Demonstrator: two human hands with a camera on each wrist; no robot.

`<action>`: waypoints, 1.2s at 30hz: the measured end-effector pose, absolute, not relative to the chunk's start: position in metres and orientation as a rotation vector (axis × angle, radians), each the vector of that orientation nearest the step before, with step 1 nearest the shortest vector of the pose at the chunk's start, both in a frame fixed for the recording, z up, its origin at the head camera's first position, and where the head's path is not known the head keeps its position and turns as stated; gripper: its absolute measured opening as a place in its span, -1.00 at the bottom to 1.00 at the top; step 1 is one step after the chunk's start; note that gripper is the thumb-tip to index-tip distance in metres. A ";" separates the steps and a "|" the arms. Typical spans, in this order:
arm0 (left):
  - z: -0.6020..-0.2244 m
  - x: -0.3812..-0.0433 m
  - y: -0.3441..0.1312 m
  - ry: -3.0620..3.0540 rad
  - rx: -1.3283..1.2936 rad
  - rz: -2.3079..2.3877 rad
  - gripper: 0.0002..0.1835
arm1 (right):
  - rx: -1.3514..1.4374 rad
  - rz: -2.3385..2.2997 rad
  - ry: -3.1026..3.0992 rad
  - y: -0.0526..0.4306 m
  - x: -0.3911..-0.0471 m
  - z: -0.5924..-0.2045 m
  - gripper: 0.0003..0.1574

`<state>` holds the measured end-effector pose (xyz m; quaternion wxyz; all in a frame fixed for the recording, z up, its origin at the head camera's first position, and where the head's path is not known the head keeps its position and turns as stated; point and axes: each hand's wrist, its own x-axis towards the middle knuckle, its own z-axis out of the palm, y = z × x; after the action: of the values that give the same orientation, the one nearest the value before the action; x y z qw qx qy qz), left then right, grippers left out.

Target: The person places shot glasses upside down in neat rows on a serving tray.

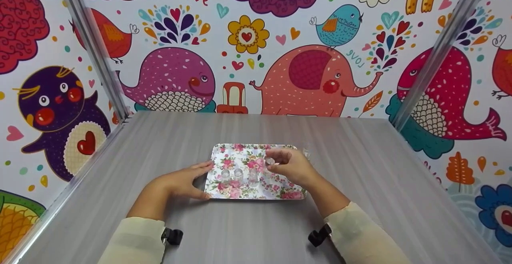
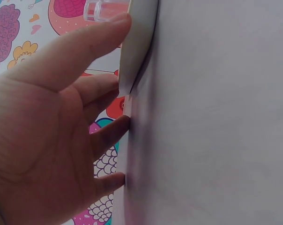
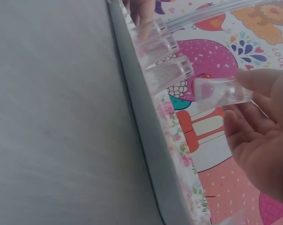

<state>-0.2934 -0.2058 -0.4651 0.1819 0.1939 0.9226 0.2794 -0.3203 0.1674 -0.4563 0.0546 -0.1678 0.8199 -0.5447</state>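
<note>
A white tray with pink roses [image 1: 256, 194] lies on the table. My left hand [image 1: 186, 182] is spread at its left side, thumb and index finger touching the tray edge, the other fingertips down on the table in the left wrist view. My right hand [image 1: 294, 168] pinches a small clear shot glass [image 3: 216, 92] by one end, the wider end pointing down at the tray. Three similar clear glasses stand in a row on the tray: a left one [image 1: 225, 177], a middle one [image 1: 238, 175] and a right one [image 1: 253, 177].
Another clear object [image 3: 233, 219] shows at the tray's right side, partly cut off by the right wrist view. The grey table [image 1: 248, 232] is bordered by cartoon-printed walls [image 1: 248, 64] with a metal post [image 1: 94, 52] at each back corner.
</note>
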 end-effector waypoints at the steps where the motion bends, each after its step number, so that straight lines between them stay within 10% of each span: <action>1: -0.465 -0.293 -0.206 2.605 0.549 0.788 0.15 | -0.521 -1.626 2.486 0.167 -0.321 -0.458 -0.54; 36: -0.465 -0.294 -0.206 2.606 0.578 0.781 0.15 | -0.387 -1.662 2.517 0.236 -0.324 -0.436 -0.35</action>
<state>-0.2941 -0.2064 -0.4653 0.1794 0.2045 0.9218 0.2762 -0.3236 0.2362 -0.4359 0.0505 -0.1272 0.8266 -0.5458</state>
